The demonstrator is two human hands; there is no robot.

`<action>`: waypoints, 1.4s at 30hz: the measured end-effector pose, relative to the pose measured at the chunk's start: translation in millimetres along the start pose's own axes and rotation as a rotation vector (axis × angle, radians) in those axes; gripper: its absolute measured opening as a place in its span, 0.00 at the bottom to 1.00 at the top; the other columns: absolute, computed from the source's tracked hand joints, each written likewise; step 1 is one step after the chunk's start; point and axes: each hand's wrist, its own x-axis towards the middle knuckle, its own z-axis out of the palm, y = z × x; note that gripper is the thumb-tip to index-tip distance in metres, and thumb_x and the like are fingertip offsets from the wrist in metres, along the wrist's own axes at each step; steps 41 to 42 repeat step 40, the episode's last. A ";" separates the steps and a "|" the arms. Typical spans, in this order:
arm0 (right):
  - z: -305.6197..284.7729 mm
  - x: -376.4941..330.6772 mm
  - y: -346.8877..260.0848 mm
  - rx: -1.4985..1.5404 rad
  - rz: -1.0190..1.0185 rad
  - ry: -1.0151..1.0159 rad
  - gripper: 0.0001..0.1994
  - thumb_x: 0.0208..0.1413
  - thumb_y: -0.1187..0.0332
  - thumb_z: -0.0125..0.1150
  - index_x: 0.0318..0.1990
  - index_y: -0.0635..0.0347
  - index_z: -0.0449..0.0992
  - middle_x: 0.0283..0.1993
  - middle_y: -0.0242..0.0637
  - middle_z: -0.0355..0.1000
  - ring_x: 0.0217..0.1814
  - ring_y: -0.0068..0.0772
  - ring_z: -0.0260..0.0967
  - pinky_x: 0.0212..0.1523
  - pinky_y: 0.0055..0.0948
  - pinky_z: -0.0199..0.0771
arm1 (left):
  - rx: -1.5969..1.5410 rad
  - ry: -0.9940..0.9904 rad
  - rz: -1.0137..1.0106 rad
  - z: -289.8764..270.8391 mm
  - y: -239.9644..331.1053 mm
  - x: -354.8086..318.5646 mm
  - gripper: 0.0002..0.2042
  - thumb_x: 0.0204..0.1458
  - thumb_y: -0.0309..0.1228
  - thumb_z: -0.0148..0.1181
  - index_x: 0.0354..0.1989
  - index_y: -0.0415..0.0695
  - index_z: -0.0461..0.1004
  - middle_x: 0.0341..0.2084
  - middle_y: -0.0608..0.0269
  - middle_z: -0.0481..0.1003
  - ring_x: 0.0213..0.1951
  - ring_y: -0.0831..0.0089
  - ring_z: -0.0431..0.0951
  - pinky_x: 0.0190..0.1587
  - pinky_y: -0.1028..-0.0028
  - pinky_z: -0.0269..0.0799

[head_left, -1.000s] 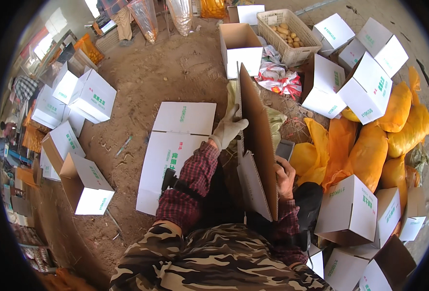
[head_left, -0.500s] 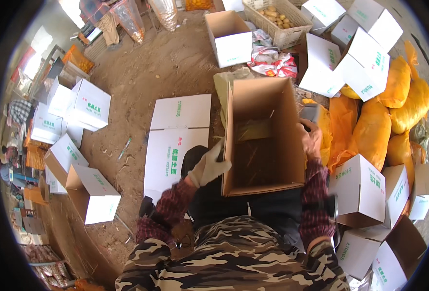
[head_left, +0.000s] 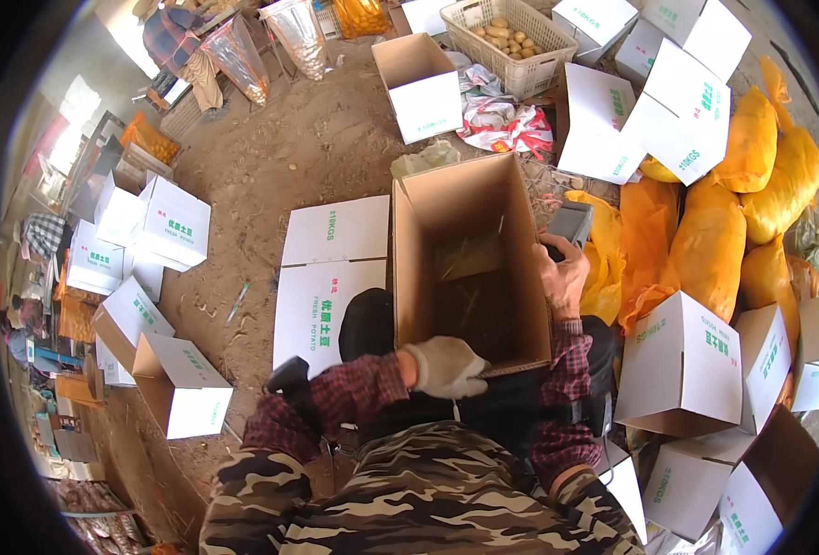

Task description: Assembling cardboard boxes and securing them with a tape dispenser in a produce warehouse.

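Observation:
An open cardboard box [head_left: 469, 208], brown inside, stands mouth up in front of my body between my knees. My left hand [head_left: 446, 367], in a pale work glove, lies across the near rim of this box with its fingers closed over the edge. Bare, my right hand [head_left: 562, 273] is wrapped round a dark grey boxy tool [head_left: 571, 222] beside the right wall of the box. What kind of tool it is, I cannot make out. Part of the box's bottom shows lighter than the rest.
Left of the box, a flattened white carton [head_left: 331, 296] lies on the dirt floor [head_left: 270, 139]. White cartons [head_left: 173, 222] stand farther left, others [head_left: 677, 361] at right. Orange sacks [head_left: 710, 245] lie right. A potato crate [head_left: 511, 69] stands at the back; a person [head_left: 173, 42] stands far left.
My left hand has moved from the box's left wall to its near rim. The box has shifted slightly left, and more of the grey tool shows in my right hand.

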 end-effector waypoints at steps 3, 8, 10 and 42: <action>-6.0 -4.3 -4.3 -0.040 0.017 0.039 0.14 0.50 0.63 0.69 0.39 0.63 0.88 0.37 0.54 0.83 0.41 0.54 0.81 0.52 0.41 0.79 | -0.106 -0.137 -0.037 -28.0 -39.8 13.4 0.33 0.64 0.61 0.56 0.47 0.36 0.83 0.37 0.43 0.84 0.39 0.48 0.84 0.44 0.50 0.77; -0.2 -8.7 6.1 0.043 0.047 0.081 0.13 0.49 0.64 0.70 0.38 0.62 0.88 0.35 0.55 0.82 0.40 0.57 0.78 0.51 0.43 0.79 | 0.258 -0.437 -0.328 -61.5 -66.1 102.3 0.37 0.58 0.66 0.60 0.54 0.39 0.83 0.52 0.47 0.83 0.53 0.49 0.83 0.55 0.51 0.77; 5.4 -8.6 2.9 0.054 -0.007 0.075 0.12 0.49 0.65 0.72 0.38 0.63 0.88 0.34 0.53 0.82 0.39 0.54 0.78 0.50 0.43 0.78 | 0.389 -0.444 -0.383 -38.2 -88.9 135.0 0.40 0.54 0.67 0.64 0.62 0.44 0.81 0.60 0.52 0.81 0.61 0.49 0.80 0.62 0.51 0.75; -3.5 -18.3 2.6 0.138 0.130 -0.067 0.12 0.58 0.66 0.70 0.45 0.63 0.86 0.32 0.37 0.78 0.29 0.23 0.71 0.33 0.25 0.73 | -0.340 0.697 0.055 -56.1 -59.0 54.6 0.43 0.53 0.65 0.68 0.66 0.39 0.75 0.62 0.42 0.76 0.65 0.55 0.77 0.70 0.57 0.65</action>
